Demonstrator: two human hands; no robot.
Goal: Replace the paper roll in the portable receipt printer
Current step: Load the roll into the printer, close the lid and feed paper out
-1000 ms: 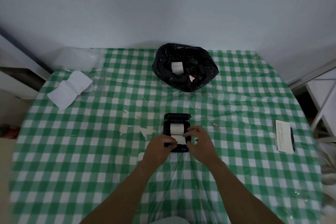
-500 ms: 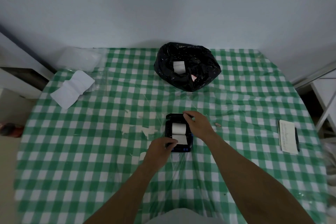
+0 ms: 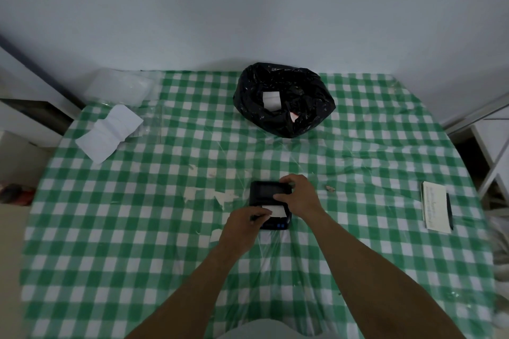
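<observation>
Right hand gripping printer lid, now lowered

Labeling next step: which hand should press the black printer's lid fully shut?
Right. The right hand already lies on the small black receipt printer's lid, while the left hand pins the white paper strip at the slot.

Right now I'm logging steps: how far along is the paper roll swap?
Nearly done. A white roll lies in the black bag, and paper feeds out of the printer. The right hand presses the lid down while the left hand pinches the paper end. Left: confirming the lid latches.
</observation>
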